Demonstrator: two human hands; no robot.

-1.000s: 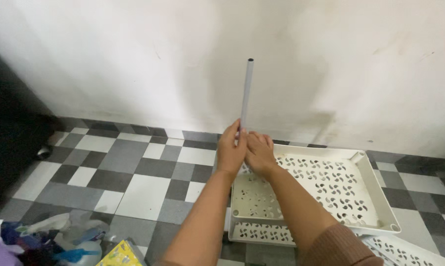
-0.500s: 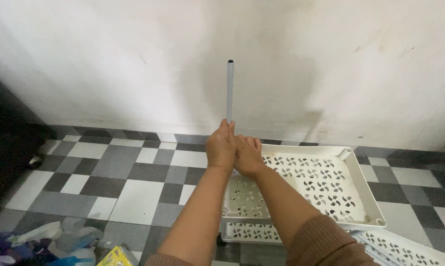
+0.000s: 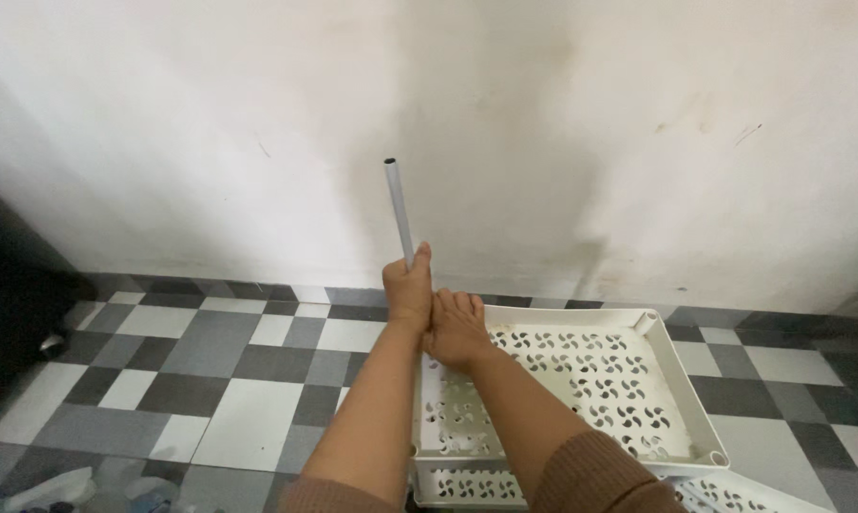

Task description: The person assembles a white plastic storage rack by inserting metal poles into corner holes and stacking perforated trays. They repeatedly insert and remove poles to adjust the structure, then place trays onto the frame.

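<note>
White perforated plastic tray, rectangular, raised rim, pinwheel-pattern cut-outs across its floor; lies flat on the tiled floor, close to the wall; nothing visible inside it apart from the forearms crossing above. A second tray of the same make shows partly at the lower right edge, just beside the first. Grey metal tube, slender, open-ended at top, stands nearly upright with a slight lean to the left, rising at the tray's far left corner against the white wall; its lower end is hidden behind the hands. Left hand: fingers curled tight around the tube, thumb pointing up along it. Right hand: pressed against the left hand and set lower, over the tray's corner; fingers bent, but whether they grasp the tube cannot be told. Brown sleeves at both forearms. Floor: grey, dark grey and white checkered tiles. Dark furniture edge at far left. Crumpled plastic bags at lower left, well apart from the trays.
</note>
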